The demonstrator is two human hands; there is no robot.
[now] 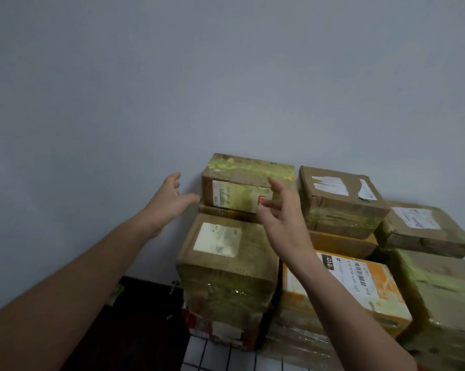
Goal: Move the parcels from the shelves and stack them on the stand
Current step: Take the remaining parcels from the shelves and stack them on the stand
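Head camera, looking forward and down at a pile of cardboard parcels against a grey wall. The left hand is raised just left of the top box, fingers spread, its grip apart and empty, with a sliver of wall showing between thumb and cardboard. The right hand hovers before the box's front right corner, fingers loosely bent, grip also apart and empty; whether a fingertip brushes the box cannot be told. The top box, wrapped in yellowish tape with a white label, sits at the back left of the pile, on a flat box and behind a large labelled box. To its right stands a brown box with torn labels and, nearer, an orange box. White tiled floor shows below. No stand or shelves can be made out.

The step in hand looks like stacking: the top box rests on the pile with a hand on each side. The next move likely calls for drawing both hands clear without nudging it, then turning to the shelves for another parcel.
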